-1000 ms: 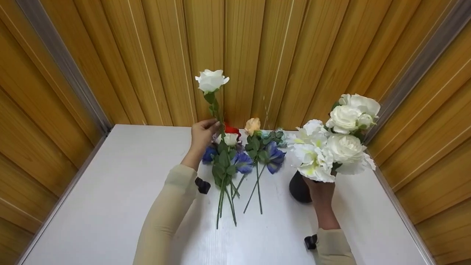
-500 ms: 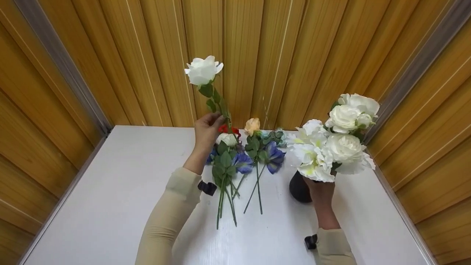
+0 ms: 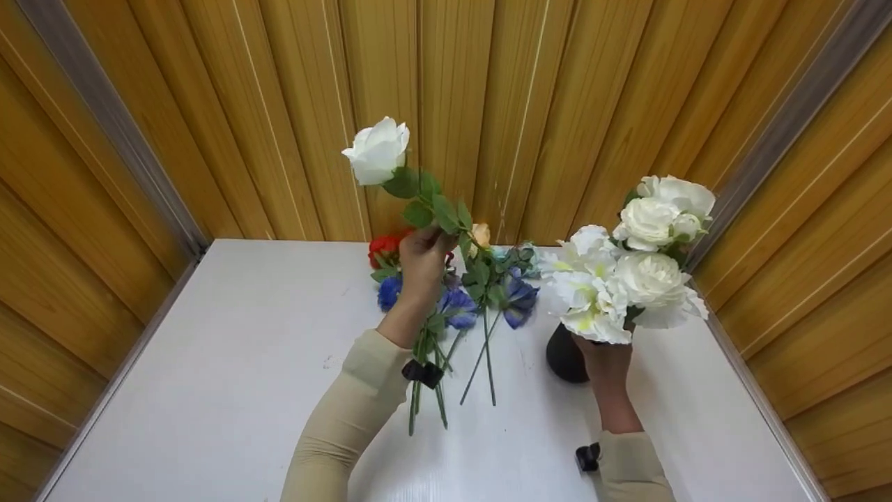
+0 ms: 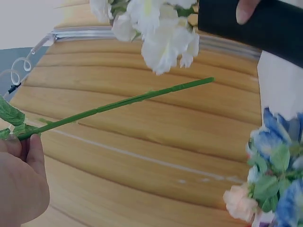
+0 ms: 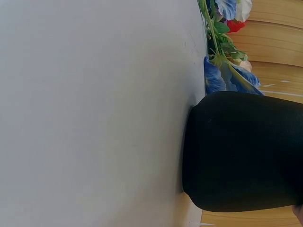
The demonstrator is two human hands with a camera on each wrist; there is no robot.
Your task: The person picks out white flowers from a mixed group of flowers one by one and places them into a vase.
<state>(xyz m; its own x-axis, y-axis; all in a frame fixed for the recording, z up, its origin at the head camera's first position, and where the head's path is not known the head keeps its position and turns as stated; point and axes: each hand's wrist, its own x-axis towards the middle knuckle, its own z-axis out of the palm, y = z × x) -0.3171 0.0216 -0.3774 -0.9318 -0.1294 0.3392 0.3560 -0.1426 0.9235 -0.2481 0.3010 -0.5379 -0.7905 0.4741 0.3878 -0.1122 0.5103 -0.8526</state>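
Observation:
My left hand (image 3: 421,268) pinches the leafy stem of a white rose (image 3: 378,152), raised over the table's back with its bloom tilted up and left. In the left wrist view, the rose's bare green stem (image 4: 118,104) runs from the fingertips toward the white flowers and vase, its end free. My right hand (image 3: 608,366) grips the neck of a black vase (image 3: 568,354), partly hidden under the blooms. Several white flowers (image 3: 651,279) stand in that vase. The right wrist view has the vase's rounded base (image 5: 241,151) upright on the white table.
Loose flowers lie at the table's back middle: a red flower (image 3: 385,249), blue flowers (image 3: 519,303) and a peach rose (image 3: 481,237), with stems pointing forward. Wood-look panels (image 3: 453,84) wall the white table (image 3: 230,362) at the back and both sides.
My left hand has moved right with the white rose, whose bloom has shifted left and tilted over. The red flower on the table now shows left of the hand. My right hand and the vase stay put.

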